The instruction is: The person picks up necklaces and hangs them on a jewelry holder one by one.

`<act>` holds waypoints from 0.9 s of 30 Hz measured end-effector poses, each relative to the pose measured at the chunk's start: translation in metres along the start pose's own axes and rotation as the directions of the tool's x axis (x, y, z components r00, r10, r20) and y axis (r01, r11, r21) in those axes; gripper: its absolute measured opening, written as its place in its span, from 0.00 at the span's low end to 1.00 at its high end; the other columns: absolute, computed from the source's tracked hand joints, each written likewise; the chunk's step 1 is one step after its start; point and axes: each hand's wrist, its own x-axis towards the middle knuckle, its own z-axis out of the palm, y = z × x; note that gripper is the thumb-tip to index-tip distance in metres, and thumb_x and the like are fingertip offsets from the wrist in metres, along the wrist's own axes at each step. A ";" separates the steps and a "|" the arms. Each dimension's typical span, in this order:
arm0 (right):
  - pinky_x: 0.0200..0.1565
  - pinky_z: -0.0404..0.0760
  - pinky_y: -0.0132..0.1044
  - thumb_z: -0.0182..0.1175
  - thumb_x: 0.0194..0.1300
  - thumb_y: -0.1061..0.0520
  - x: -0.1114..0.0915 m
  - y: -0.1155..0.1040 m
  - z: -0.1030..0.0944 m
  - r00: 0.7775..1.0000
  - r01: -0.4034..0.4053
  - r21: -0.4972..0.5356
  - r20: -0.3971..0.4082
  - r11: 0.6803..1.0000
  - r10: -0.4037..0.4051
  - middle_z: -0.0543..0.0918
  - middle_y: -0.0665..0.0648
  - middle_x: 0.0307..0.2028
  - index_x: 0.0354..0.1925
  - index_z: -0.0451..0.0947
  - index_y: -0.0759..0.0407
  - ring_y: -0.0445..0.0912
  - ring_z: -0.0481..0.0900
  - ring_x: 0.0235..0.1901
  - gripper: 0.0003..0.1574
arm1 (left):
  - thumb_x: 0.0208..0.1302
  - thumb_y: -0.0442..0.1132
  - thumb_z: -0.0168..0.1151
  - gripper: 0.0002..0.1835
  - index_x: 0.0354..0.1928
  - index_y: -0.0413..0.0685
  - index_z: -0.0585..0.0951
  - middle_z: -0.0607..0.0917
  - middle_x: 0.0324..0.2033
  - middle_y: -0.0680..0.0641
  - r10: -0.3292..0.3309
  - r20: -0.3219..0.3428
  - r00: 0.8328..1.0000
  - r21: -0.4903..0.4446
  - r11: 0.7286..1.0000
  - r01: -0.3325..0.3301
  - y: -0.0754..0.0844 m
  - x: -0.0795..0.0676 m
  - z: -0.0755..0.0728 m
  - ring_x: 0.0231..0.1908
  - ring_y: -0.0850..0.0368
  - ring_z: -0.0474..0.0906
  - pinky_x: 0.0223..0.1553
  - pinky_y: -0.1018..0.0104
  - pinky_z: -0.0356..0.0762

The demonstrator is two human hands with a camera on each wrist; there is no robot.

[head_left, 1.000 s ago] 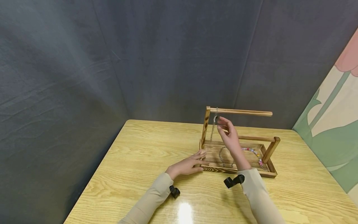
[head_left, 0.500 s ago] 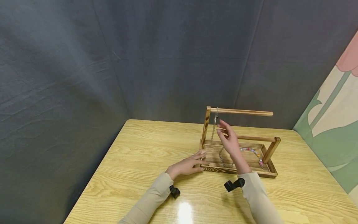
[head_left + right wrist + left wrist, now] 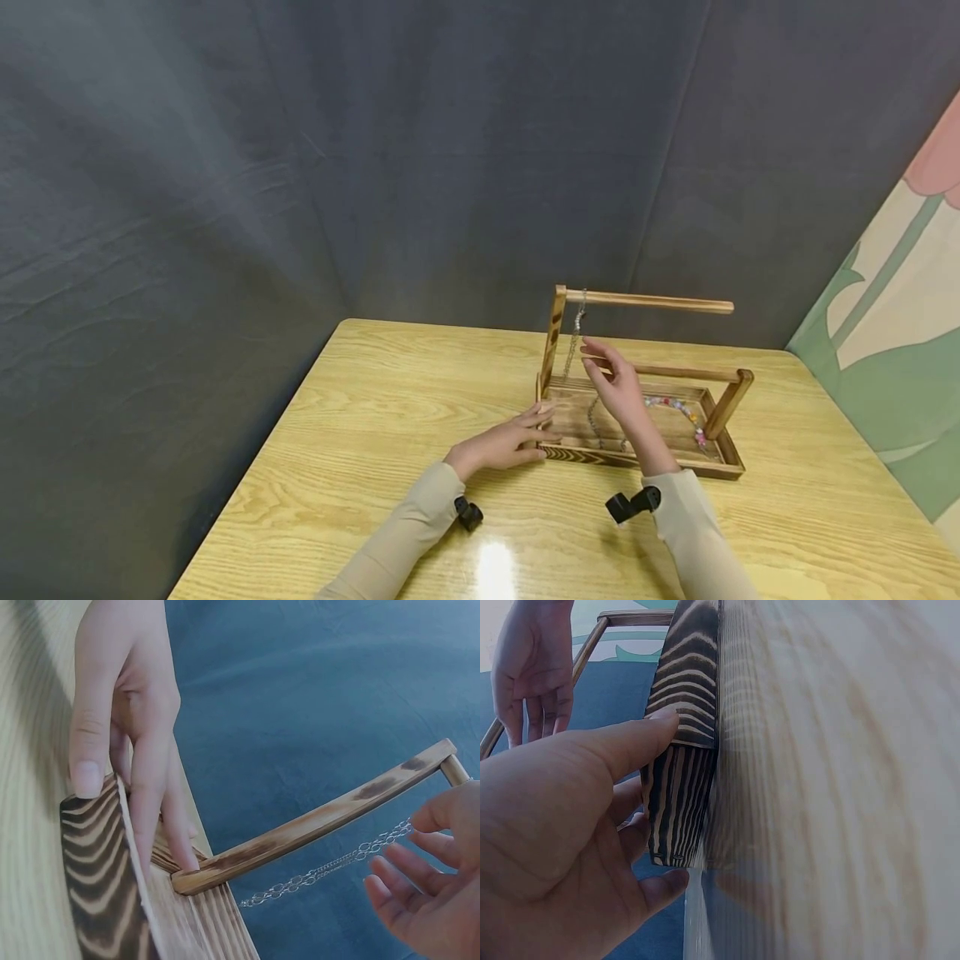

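Note:
A wooden jewelry stand (image 3: 645, 301) with a tray base stands on the table. My left hand (image 3: 501, 442) grips its near left corner, the thumb on the patterned front wall (image 3: 686, 697) and other fingers over the tray's inside. A silver chain necklace (image 3: 574, 342) with pale beads near its top hangs from the left end of the upper bar. Just right of that chain is my right hand (image 3: 618, 387), fingers loosely bent; in the right wrist view its fingertips overlap the chain (image 3: 300, 881). A colorful bead necklace (image 3: 678, 405) lies in the tray, partly behind the right forearm.
Another silver chain (image 3: 594, 421) lies in the tray. A shorter lower bar (image 3: 690, 372) runs from the stand's right post (image 3: 727, 404). Dark cloth (image 3: 465, 167) hangs behind the table (image 3: 405, 375), and a flower-patterned panel (image 3: 892, 333) stands at the right.
My right hand has moved down, away from the upper bar, and the chain stays hanging there. The left hand has kept its place at the tray's corner.

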 end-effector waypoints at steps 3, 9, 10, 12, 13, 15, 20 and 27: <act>0.40 0.70 0.15 0.48 0.69 0.65 -0.002 0.003 0.000 1.000 0.000 -0.014 0.018 1.000 0.000 0.72 0.74 0.55 0.61 0.65 0.72 0.63 0.71 0.52 0.23 | 0.70 0.48 0.48 0.24 0.67 0.58 0.66 0.48 0.72 0.47 0.000 0.001 1.000 -0.004 1.000 0.000 0.000 -0.001 0.000 0.72 0.49 0.35 0.68 0.50 0.52; 0.41 0.70 0.15 0.48 0.70 0.65 -0.007 0.008 0.000 0.998 -0.003 -0.040 0.059 0.999 0.005 0.71 0.73 0.56 0.60 0.66 0.73 0.63 0.72 0.52 0.22 | 0.70 0.47 0.48 0.24 0.67 0.58 0.66 0.48 0.72 0.48 0.002 -0.004 1.000 0.001 1.000 -0.002 -0.001 -0.001 0.001 0.72 0.49 0.35 0.68 0.50 0.50; 0.41 0.70 0.15 0.48 0.70 0.65 -0.007 0.009 0.000 0.998 -0.001 -0.042 0.064 0.999 0.004 0.71 0.73 0.56 0.59 0.67 0.73 0.63 0.72 0.52 0.22 | 0.70 0.47 0.48 0.24 0.67 0.58 0.66 0.48 0.72 0.48 0.003 -0.007 1.000 0.003 1.000 -0.003 -0.001 -0.001 0.001 0.72 0.49 0.36 0.68 0.50 0.50; 0.41 0.70 0.15 0.48 0.70 0.65 -0.008 0.011 0.000 0.997 0.002 -0.049 0.073 0.999 0.002 0.71 0.73 0.56 0.59 0.67 0.74 0.63 0.72 0.52 0.22 | 0.70 0.47 0.48 0.24 0.67 0.58 0.66 0.48 0.72 0.47 0.006 -0.008 1.000 0.006 1.000 -0.006 -0.001 -0.002 0.001 0.72 0.49 0.36 0.68 0.50 0.50; 0.41 0.70 0.15 0.48 0.70 0.65 -0.008 0.012 0.000 0.997 0.003 -0.049 0.078 0.999 0.001 0.71 0.73 0.56 0.58 0.67 0.74 0.63 0.71 0.52 0.21 | 0.70 0.47 0.48 0.24 0.67 0.58 0.66 0.47 0.72 0.47 0.007 -0.007 1.000 0.007 1.000 -0.007 -0.001 -0.002 0.001 0.72 0.49 0.35 0.69 0.50 0.50; 0.41 0.70 0.15 0.48 0.70 0.65 -0.009 0.014 -0.001 0.996 0.005 -0.051 0.087 0.999 -0.001 0.71 0.73 0.56 0.58 0.68 0.75 0.64 0.72 0.52 0.21 | 0.70 0.47 0.48 0.24 0.67 0.58 0.66 0.47 0.72 0.47 0.008 -0.004 1.000 0.006 1.000 -0.008 -0.001 -0.002 0.001 0.72 0.49 0.35 0.69 0.50 0.50; 0.43 0.70 0.18 0.48 0.70 0.64 -0.010 0.016 -0.002 0.993 -0.008 -0.073 0.115 0.997 0.017 0.71 0.72 0.56 0.57 0.69 0.74 0.63 0.72 0.52 0.20 | 0.70 0.49 0.47 0.24 0.67 0.59 0.65 0.47 0.73 0.48 0.003 0.003 1.000 0.007 1.000 -0.003 -0.002 -0.001 0.002 0.72 0.50 0.34 0.68 0.50 0.50; 0.50 0.74 0.52 0.47 0.71 0.63 -0.012 0.018 -0.004 0.990 0.003 -0.112 0.140 0.994 0.013 0.73 0.72 0.55 0.58 0.69 0.73 0.61 0.72 0.51 0.21 | 0.71 0.49 0.46 0.24 0.68 0.58 0.64 0.46 0.73 0.48 0.017 0.005 1.000 0.007 1.000 -0.017 -0.004 0.001 0.002 0.72 0.49 0.33 0.68 0.49 0.49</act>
